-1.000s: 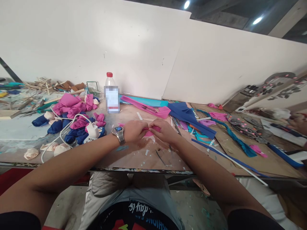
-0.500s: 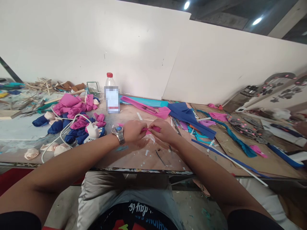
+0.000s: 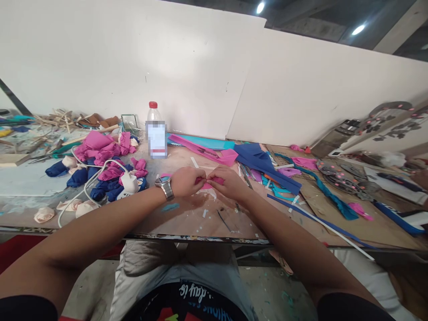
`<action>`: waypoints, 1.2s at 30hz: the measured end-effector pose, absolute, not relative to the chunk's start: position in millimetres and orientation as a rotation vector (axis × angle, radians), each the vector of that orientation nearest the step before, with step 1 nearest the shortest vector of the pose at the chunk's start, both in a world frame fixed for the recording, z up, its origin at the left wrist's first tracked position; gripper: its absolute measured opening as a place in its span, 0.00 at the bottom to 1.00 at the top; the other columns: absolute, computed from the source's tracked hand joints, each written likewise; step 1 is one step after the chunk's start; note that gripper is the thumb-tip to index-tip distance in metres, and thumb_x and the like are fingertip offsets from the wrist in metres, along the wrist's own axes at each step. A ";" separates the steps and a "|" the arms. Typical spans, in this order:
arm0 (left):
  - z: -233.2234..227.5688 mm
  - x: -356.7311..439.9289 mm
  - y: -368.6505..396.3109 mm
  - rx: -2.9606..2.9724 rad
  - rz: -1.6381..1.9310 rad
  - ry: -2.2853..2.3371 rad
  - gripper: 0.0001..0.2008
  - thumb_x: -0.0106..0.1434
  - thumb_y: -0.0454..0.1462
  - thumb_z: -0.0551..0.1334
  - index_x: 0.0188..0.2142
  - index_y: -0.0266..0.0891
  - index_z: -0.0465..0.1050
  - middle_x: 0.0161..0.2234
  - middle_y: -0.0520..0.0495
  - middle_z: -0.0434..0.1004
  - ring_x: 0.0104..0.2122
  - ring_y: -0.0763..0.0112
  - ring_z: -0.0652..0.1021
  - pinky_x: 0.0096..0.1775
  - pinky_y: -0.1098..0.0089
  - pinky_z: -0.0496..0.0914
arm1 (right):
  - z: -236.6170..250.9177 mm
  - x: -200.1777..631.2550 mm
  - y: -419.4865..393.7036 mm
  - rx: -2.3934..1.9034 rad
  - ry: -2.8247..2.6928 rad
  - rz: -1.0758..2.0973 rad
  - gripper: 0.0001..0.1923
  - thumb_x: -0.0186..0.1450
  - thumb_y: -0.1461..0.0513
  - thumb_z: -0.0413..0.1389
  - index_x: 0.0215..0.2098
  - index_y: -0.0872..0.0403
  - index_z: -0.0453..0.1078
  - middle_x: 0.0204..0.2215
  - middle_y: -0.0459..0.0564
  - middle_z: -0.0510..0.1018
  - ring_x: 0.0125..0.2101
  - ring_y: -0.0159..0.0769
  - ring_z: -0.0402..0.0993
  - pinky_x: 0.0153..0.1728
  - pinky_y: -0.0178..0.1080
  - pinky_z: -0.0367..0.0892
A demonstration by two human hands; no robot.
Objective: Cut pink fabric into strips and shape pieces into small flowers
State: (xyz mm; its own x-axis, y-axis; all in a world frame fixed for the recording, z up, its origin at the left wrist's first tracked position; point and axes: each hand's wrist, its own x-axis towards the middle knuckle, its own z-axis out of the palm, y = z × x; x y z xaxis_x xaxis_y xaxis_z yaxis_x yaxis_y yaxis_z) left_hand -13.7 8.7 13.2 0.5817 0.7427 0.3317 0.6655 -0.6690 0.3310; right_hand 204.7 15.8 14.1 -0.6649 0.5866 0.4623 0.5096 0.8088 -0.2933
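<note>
Between my two hands, just above the table, is a small piece of pink crepe paper or thin cloth point(image 3: 207, 184); I cannot tell which. My left hand point(image 3: 187, 181), with a metal watch point(image 3: 165, 187) on its wrist, pinches the left side of it. My right hand point(image 3: 226, 182) is closed on its right side, fingertips nearly meeting those of the left. Most of the pink piece is hidden by my fingers. A whitish scrap point(image 3: 211, 193) lies just below it.
Left are pink, blue and cream bundles point(image 3: 100, 147), a white cable with a plug point(image 3: 129, 182) and a bottle point(image 3: 156, 138). Behind my hands lie a pink strip point(image 3: 203, 150) and blue sheets point(image 3: 264, 162). A white stick point(image 3: 334, 227) and cardboard point(image 3: 321, 191) are on the right.
My left hand and wrist have turned slightly, so the watch face now shows edge-on. The fingertips of both hands have shifted a little on the pink piece.
</note>
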 end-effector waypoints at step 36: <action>18.0 -16.6 14.4 2.318 0.471 0.977 0.11 0.61 0.38 0.56 0.30 0.38 0.75 0.23 0.52 0.73 0.24 0.73 0.69 0.28 0.71 0.58 | 20.4 207.8 17.0 -0.870 -2.490 0.103 0.14 0.72 0.54 0.55 0.35 0.52 0.78 0.32 0.51 0.82 0.39 0.41 0.73 0.45 0.43 0.61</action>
State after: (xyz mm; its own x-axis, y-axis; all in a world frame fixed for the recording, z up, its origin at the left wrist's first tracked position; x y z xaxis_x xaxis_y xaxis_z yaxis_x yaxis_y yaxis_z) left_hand -16.6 14.4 18.0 0.6702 0.7359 0.0962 0.5333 -0.5677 0.6271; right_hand 207.8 17.0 20.4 -0.6726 0.6022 0.4300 0.5648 0.7932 -0.2276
